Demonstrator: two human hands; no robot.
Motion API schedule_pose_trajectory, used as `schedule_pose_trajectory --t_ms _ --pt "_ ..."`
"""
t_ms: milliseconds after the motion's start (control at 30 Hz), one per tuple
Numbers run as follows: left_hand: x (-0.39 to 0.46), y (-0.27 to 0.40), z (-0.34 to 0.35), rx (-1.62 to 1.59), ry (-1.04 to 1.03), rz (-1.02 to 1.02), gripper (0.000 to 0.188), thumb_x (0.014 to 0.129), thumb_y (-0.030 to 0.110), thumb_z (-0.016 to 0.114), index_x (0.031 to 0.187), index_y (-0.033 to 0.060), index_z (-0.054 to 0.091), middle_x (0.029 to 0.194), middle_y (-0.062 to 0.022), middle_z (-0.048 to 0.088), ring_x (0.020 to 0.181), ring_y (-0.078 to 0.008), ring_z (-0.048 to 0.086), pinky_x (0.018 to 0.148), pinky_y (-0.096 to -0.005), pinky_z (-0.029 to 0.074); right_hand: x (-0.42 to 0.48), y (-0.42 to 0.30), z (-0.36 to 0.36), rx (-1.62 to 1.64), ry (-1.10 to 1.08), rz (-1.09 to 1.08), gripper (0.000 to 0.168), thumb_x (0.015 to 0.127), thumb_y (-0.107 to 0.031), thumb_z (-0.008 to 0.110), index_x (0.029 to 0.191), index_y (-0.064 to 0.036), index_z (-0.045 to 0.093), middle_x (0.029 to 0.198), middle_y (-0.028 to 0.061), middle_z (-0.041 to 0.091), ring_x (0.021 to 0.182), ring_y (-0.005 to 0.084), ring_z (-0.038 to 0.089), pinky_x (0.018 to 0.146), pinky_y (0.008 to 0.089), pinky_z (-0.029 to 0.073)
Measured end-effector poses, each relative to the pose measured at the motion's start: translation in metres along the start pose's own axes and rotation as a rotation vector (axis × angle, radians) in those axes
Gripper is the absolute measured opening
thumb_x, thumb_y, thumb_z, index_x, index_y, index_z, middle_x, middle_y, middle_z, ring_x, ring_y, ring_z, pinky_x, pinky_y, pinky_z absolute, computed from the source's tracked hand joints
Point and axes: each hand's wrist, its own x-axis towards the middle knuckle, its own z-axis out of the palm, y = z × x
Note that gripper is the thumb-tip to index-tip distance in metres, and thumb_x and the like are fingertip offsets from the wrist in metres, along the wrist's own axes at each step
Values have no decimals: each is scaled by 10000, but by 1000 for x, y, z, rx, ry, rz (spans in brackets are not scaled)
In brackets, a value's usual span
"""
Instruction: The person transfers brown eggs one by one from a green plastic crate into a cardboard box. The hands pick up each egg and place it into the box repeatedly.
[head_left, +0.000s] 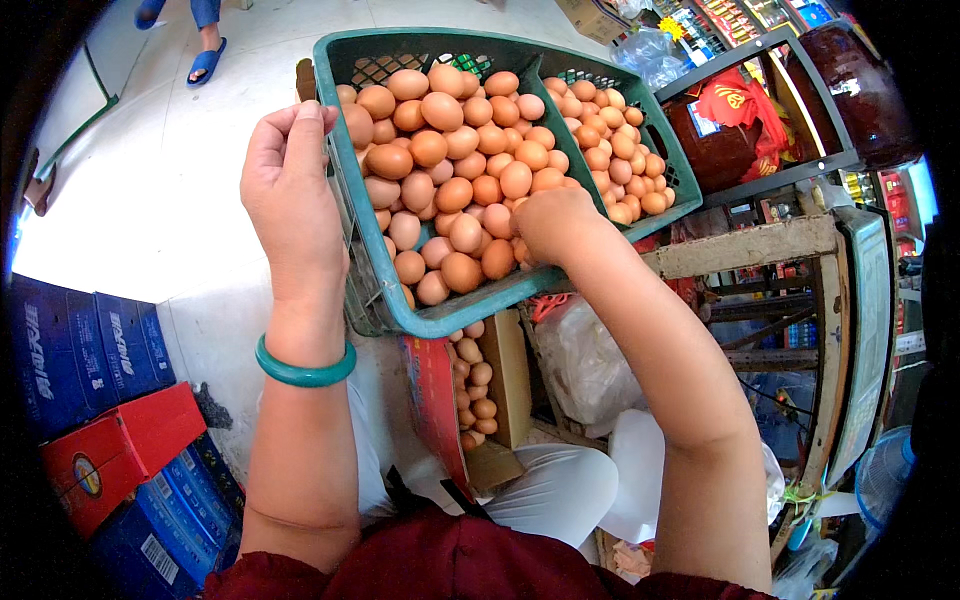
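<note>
Brown eggs (466, 142) fill both compartments of a green plastic crate (442, 324) with a divider (568, 135). At the crate's left rim is my left hand (289, 161), its fingers curled and the thumb against the index finger. Whether it grips the rim cannot be made out. A green bangle (306, 373) circles that wrist. My right hand (556, 223) reaches down into the larger compartment at its near right corner, among the eggs. Its fingers are mostly hidden, so any egg in them is out of sight. More eggs (478, 375) lie in an open cardboard box (504, 375) below the crate.
Blue cartons (67, 352) and a red box (124, 450) are stacked at left. On the right are a wooden frame (742, 247), a scale (855, 337) and a large dark jar (712, 135). A plastic bag (585, 360) hangs below. Another person's slippered foot (205, 64) shows at top left.
</note>
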Motion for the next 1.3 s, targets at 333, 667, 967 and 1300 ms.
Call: schedule_pose_trajectory --t_ms 333,667,967,1300 --pt "3 -1 -3 -23 5 -1 116 877 210 552 892 96 571 899 -16 626 892 -93 551 724 -242 363 -4 2 -3 44 -4 -8 318 656 -263 722 928 -116 647 892 89 660 861 252 632 717 375 493" --pt "2 4 -4 15 27 -37 122 877 212 552 900 94 574 908 -19 628 897 -91 552 724 -241 363 -16 26 11 532 264 -45 301 738 -223 623 1002 -90 569 793 92 629 740 208 625 646 344 495" --pt "6 -2 -6 5 33 -5 143 875 216 552 911 80 580 915 -24 628 909 -99 558 732 -253 366 -68 27 46 2111 487 -405 384 847 -264 542 1161 -59 464 888 62 583 686 134 581 603 259 497" --pt "16 -9 -10 -33 20 45 139 829 118 564 921 14 568 868 -70 658 851 -152 614 702 -268 400 -139 -60 158 2799 578 -552 513 830 -272 610 1239 -53 392 1108 194 537 869 204 593 687 263 501"
